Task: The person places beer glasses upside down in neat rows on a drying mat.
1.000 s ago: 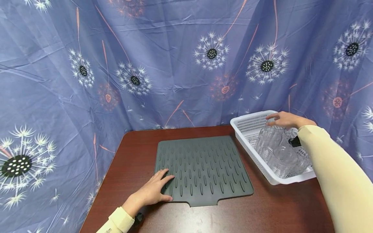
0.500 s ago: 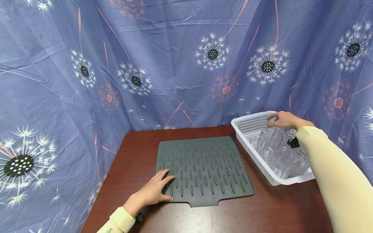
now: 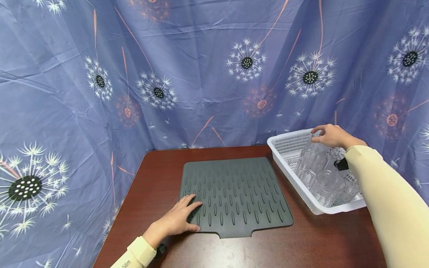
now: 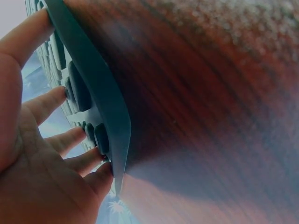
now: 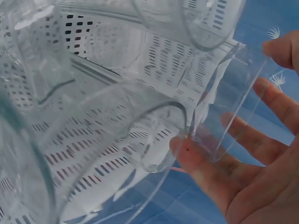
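My left hand (image 3: 175, 219) rests with spread fingers on the front left corner of a dark grey ribbed drying mat (image 3: 234, 193). The left wrist view has the fingertips (image 4: 77, 135) on the ribs beside the mat's raised edge (image 4: 110, 98). At the right, my right hand (image 3: 330, 136) is over a white plastic basket (image 3: 285, 171) and grips a clear drinking glass (image 5: 229, 112). The right wrist view shows its fingers and thumb around the glass, with part of them seen through it. Several other clear glasses (image 3: 330, 182) lie close together in the basket.
The mat and basket stand on a reddish-brown wooden table (image 3: 157, 178), with the basket to the right of the mat. A blue curtain (image 3: 201, 74) with dandelion prints hangs behind and along the left side. Table surface shows in front of the mat.
My right hand has risen slightly at the basket, with the clear glass in its grip. The left hand has stayed on the mat. The head view has shifted a little.
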{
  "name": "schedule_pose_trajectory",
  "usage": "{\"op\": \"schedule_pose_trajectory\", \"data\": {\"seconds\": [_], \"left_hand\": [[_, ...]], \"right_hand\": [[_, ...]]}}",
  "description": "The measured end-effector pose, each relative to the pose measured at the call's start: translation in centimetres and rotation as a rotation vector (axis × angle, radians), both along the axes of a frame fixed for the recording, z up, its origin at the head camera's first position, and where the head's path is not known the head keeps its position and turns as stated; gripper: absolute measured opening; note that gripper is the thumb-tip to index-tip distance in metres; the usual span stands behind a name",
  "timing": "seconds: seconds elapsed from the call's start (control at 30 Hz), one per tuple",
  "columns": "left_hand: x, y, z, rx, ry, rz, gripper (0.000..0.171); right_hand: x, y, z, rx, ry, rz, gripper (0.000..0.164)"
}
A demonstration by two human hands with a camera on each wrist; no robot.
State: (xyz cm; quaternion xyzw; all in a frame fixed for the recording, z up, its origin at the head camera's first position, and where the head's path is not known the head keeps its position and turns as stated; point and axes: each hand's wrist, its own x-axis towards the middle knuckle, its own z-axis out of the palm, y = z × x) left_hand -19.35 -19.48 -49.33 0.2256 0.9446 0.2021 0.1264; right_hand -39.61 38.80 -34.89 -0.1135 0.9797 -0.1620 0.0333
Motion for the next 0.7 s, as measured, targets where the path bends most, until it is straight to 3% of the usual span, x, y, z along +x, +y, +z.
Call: {"op": "schedule_pose_trajectory", "data": {"seconds": [0.4, 0.7], "left_hand": [[0.0, -0.2, 0.0, -0.003, 0.020, -0.016, 0.080], [0.1, -0.1, 0.1, 0.006, 0.024, -0.021, 0.080]], "right_hand": [[0.9, -0.8, 2.7, -0.032, 0.042, -0.007, 0.054], [2.2, -1.2, 4.8, -0.006, 0.183, -0.021, 0.053]]}}
